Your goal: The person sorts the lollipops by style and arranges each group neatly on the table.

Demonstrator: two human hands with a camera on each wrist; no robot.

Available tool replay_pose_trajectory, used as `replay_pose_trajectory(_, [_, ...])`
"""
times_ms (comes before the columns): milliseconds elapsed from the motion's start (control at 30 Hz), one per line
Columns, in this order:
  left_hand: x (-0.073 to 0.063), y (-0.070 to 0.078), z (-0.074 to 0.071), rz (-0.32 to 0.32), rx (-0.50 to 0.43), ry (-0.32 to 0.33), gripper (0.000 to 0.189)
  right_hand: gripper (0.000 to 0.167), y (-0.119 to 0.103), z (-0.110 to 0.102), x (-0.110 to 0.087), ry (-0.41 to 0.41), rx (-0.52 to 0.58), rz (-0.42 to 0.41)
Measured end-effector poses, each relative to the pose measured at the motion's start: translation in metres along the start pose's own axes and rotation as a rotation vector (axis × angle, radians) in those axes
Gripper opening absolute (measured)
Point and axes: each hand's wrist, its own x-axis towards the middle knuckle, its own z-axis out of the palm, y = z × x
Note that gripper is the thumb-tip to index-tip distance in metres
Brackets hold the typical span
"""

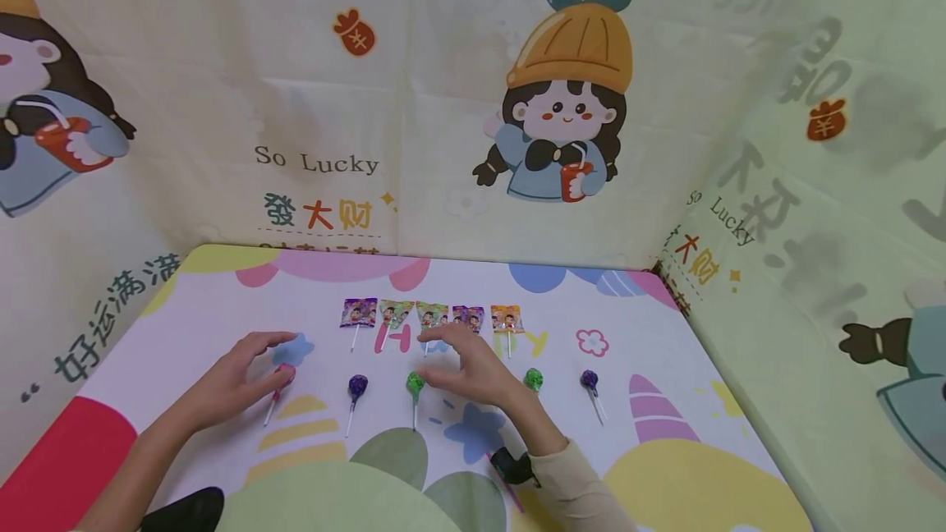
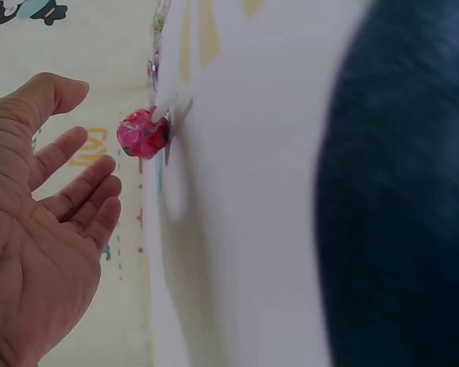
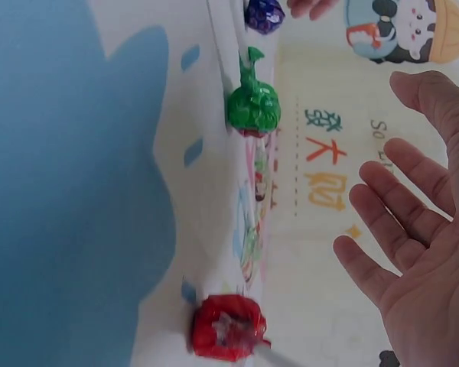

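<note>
In the head view my left hand (image 1: 240,384) hovers around a pink-red wrapped lollipop (image 1: 284,373), thumb and fingers spread apart. The left wrist view has that lollipop (image 2: 143,133) just beyond the fingertips, with nothing in the palm. My right hand (image 1: 473,368) is over the middle of the table, its thumb right by a green lollipop (image 1: 415,384). Its fingers are parted and hold nothing in the right wrist view, where a red lollipop (image 3: 228,327) also shows; the right hand hides its head in the head view. Between the hands lies a purple lollipop (image 1: 358,387).
Farther right lie another green lollipop (image 1: 534,379) and a purple one (image 1: 589,379). Behind them runs a row of flat bagged lollipops, from a purple bag (image 1: 360,313) to an orange bag (image 1: 507,318). A printed cloth (image 1: 443,105) hangs behind the patterned table (image 1: 562,433).
</note>
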Motion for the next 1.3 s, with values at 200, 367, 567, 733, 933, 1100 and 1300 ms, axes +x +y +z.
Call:
replay_pose_trajectory(200, [-0.006,-0.006,-0.001,-0.029,0.013,0.006,0.062,0.046,-0.006,0.011,0.011,-0.024,-0.022,-0.057])
replay_pose_trajectory(367, [-0.009,-0.010,0.001,-0.032,0.030,-0.002,0.063,0.046,-0.011,0.021,0.016,-0.058,-0.028,-0.054])
replay_pose_trajectory(567, [-0.012,-0.012,0.002,-0.013,0.043,-0.013,0.060,0.046,-0.016,0.032,0.019,-0.115,-0.031,-0.009])
replay_pose_trajectory(733, [-0.012,-0.014,0.003,-0.002,0.058,-0.014,0.059,0.046,-0.019,0.041,0.023,-0.152,-0.011,0.011])
replay_pose_trajectory(933, [-0.010,-0.015,0.004,0.016,0.097,-0.014,0.056,0.044,-0.021,0.053,0.027,-0.155,-0.046,-0.032])
replay_pose_trajectory(1100, [-0.009,-0.016,0.005,0.038,0.132,0.003,0.053,0.042,-0.024,0.061,0.031,-0.166,-0.096,-0.055])
replay_pose_trajectory(1300, [-0.004,-0.016,0.006,0.060,0.145,0.006,0.048,0.038,-0.027,0.070,0.036,-0.185,-0.147,-0.058])
